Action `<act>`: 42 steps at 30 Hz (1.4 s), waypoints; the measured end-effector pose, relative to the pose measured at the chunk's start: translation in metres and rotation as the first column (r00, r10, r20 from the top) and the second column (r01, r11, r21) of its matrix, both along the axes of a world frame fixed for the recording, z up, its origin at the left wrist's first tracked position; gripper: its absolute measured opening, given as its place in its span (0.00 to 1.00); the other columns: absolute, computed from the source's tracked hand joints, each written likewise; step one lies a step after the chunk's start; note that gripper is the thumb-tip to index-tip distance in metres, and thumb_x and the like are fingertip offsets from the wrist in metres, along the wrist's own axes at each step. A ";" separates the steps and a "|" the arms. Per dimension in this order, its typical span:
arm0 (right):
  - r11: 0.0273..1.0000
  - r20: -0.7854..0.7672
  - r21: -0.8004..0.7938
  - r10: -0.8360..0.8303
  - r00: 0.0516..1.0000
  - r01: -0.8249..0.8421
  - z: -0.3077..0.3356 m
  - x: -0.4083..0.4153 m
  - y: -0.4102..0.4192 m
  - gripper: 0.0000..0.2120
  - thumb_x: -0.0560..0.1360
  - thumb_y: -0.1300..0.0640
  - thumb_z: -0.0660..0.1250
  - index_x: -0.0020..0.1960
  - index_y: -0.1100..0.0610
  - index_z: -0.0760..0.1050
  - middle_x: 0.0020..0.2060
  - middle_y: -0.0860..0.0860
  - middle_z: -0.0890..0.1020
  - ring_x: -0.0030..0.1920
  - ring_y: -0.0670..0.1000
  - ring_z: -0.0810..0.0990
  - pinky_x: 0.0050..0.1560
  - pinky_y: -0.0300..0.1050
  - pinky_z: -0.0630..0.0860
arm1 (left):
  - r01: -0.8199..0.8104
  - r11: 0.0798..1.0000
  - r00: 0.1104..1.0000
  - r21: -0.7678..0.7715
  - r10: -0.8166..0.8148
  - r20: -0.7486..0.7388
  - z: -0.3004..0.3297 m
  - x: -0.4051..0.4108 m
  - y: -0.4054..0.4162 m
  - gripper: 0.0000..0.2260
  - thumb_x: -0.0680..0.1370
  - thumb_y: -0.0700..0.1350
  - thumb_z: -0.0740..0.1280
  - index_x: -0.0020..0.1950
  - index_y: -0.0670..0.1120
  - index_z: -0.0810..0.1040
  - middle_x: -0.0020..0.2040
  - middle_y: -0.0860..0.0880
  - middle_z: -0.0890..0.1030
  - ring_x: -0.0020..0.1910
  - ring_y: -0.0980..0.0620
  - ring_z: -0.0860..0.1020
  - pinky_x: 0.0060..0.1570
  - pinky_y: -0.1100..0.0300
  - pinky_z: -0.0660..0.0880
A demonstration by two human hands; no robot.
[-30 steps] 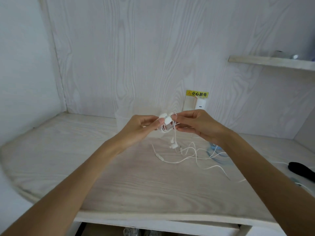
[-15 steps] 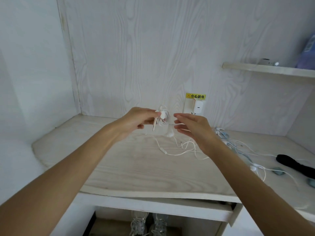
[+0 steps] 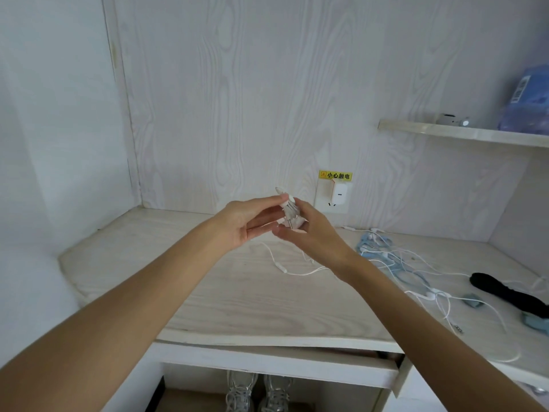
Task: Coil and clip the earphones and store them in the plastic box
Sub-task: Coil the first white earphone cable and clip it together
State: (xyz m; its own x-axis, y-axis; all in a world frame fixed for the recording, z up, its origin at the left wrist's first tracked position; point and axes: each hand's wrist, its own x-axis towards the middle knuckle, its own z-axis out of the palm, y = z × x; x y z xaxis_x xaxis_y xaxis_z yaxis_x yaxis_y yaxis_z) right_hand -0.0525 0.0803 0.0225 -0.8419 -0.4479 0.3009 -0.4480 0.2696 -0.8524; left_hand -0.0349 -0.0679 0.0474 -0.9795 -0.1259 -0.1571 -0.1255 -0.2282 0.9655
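Pale wood-grain desk (image 3: pixel 237 298) in a white alcove, loose earphone tangle (image 3: pixel 395 260) at three o'clock; our left hand (image 3: pixel 246 221) and right hand (image 3: pixel 309 233) both pinch the coiled earphones (image 3: pixel 289 212) above the desk, the right having closed onto them since half a second ago.

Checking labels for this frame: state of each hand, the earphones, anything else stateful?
left hand: pinching the coiled earphones
right hand: fingers curled on the same bundle
coiled earphones: bundled, held above the desk, clip not discernible
loose earphones: uncoiled, tangled on the desk
charger: plugged into the wall socket
plastic box: not discernible
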 end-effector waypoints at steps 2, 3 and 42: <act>0.998 -0.069 -0.005 -0.061 0.996 0.061 -0.001 -0.003 -0.004 0.11 0.77 0.53 0.66 0.59 0.53 0.74 0.50 0.52 0.82 0.50 0.52 0.81 0.52 0.46 0.79 | -0.014 0.993 1.000 -0.116 0.017 0.020 0.002 -0.003 0.000 0.12 0.65 0.50 0.79 0.44 0.47 0.84 0.40 0.53 0.85 0.39 0.59 0.83 0.38 0.66 0.77; 0.996 -0.075 -0.024 -0.084 0.994 0.083 -0.001 -0.006 -0.006 0.10 0.78 0.52 0.64 0.57 0.54 0.76 0.48 0.52 0.82 0.49 0.53 0.82 0.54 0.48 0.79 | -0.031 0.984 0.999 -0.173 0.036 0.023 0.003 -0.005 -0.001 0.12 0.65 0.52 0.79 0.43 0.48 0.84 0.40 0.54 0.85 0.39 0.60 0.82 0.37 0.67 0.74; 0.897 0.435 0.408 -0.027 0.900 -0.170 0.036 -0.062 -0.051 0.11 0.76 0.58 0.67 0.54 0.64 0.77 0.45 0.54 0.81 0.41 0.47 0.80 0.44 0.35 0.78 | -0.451 0.713 0.892 -0.537 0.343 -0.294 -0.052 -0.014 -0.028 0.19 0.83 0.47 0.49 0.35 0.44 0.65 0.37 0.40 0.74 0.46 0.35 0.75 0.46 0.49 0.70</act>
